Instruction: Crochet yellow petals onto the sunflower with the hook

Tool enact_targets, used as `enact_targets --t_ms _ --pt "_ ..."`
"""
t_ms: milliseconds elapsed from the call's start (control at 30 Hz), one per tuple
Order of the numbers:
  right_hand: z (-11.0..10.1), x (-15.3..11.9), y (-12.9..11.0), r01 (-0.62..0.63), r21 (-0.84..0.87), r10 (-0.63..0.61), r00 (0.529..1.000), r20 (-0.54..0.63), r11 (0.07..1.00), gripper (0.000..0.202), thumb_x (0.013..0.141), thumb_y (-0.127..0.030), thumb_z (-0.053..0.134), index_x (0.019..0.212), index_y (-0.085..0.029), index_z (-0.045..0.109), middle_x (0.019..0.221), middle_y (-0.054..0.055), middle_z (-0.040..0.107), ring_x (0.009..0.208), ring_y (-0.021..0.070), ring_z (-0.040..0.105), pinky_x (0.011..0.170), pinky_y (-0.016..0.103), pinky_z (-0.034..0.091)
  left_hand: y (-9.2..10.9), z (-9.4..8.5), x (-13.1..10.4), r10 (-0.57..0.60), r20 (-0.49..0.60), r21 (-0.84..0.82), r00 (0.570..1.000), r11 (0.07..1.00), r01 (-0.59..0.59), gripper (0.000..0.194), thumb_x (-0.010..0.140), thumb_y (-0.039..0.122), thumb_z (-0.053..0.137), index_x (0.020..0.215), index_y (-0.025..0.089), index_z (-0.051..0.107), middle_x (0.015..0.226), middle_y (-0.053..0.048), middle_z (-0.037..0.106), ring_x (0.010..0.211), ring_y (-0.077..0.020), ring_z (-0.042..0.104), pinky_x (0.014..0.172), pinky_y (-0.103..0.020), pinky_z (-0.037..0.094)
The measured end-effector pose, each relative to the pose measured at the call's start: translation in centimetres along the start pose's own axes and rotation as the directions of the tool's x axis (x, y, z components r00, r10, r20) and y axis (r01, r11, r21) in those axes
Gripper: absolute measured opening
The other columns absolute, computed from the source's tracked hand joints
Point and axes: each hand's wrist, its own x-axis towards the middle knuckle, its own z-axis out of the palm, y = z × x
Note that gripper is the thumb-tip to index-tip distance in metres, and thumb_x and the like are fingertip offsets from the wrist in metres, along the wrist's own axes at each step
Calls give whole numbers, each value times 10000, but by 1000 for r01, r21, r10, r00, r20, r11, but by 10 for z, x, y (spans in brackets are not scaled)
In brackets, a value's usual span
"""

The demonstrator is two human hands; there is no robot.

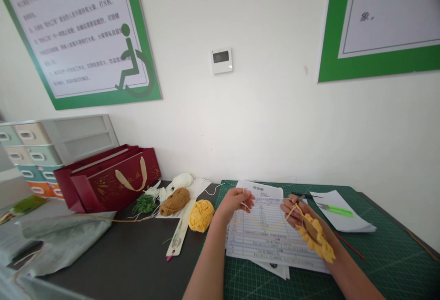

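My left hand (237,204) is closed, its fingers pinching the yellow yarn (266,228) above the printed sheets (275,247). From there the strand hangs in a slack curve across to my right hand (294,209). That hand is closed on a crochet hook (300,198) with a dark, thin shaft. A yellow crocheted piece (314,236) with scalloped edges and a brown middle hangs from the right fingers, over the wrist. The yellow yarn ball (201,216) rests on the dark table, left of my left forearm.
A green cutting mat (395,249) bears white papers (343,199), green-handled scissors (335,209) and a red stick (350,246). Leftward are brown yarn (175,201), green yarn (144,204), a bookmark-like strip (180,236), a red bag (113,178), grey cloth (65,240) and drawers (37,155).
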Motion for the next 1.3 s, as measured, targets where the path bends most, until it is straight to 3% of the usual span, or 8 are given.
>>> enact_targets --t_ms 200,400,533,700,967,1033,1200,1300 --pt "-11 6 -7 64 43 -63 998 -19 997 315 729 -390 873 755 -249 593 636 -61 410 494 78 216 411 218 236 7 6 0 76 -227 387 971 922 18 364 963 361 632 1273 172 614 1265 -108 650 1050 -250 669 873 -461 586" --pt "-25 13 -7 84 56 -83 996 -36 995 309 728 -406 871 777 -262 601 611 -71 385 471 75 200 388 218 205 29 1 -18 282 -405 717 870 689 110 337 969 380 617 1239 179 637 1261 -102 656 1071 -256 661 908 -472 569" --pt "-24 12 -5 58 48 -56 998 -36 997 296 753 -401 852 778 -258 594 633 -64 419 470 70 223 400 217 233 34 6 -27 440 -375 844 816 526 104 293 975 356 608 1221 203 651 1331 -112 627 1156 -262 624 985 -501 528" --pt "-17 10 -5 33 21 -32 999 -39 999 302 770 -383 835 728 -239 573 647 -54 450 468 68 260 406 223 247 31 11 -29 490 -208 918 846 398 -5 261 960 337 635 1161 174 667 1233 -97 671 1086 -248 654 940 -483 550" --pt "-1 8 -6 44 -26 -46 996 -75 999 327 665 -392 906 749 -233 633 634 -49 459 485 74 291 394 213 236 40 3 -34 575 -228 885 786 459 -79 260 966 344 619 1178 201 666 1295 -107 645 1208 -281 591 1040 -542 473" --pt "4 7 -6 49 -44 -53 995 -79 998 331 652 -392 915 743 -230 641 635 -46 461 492 78 297 398 217 247 39 7 -33 574 -209 862 791 490 -128 270 950 344 641 1171 191 667 1286 -105 648 1231 -296 576 1056 -567 449" --pt "16 3 -5 51 -104 -61 994 -89 993 295 694 -387 898 803 -218 681 670 -26 497 548 88 387 443 206 313 25 44 -31 506 -38 752 861 582 -309 212 880 216 699 1091 189 693 1121 -69 703 1086 -255 635 1026 -528 471" --pt "22 3 -3 53 -152 -69 992 -104 987 278 728 -386 878 811 -196 693 662 -25 517 522 67 386 447 193 328 13 69 -34 465 59 668 883 639 -381 511 741 40 685 1212 238 663 1179 -75 687 997 -230 651 924 -424 549"
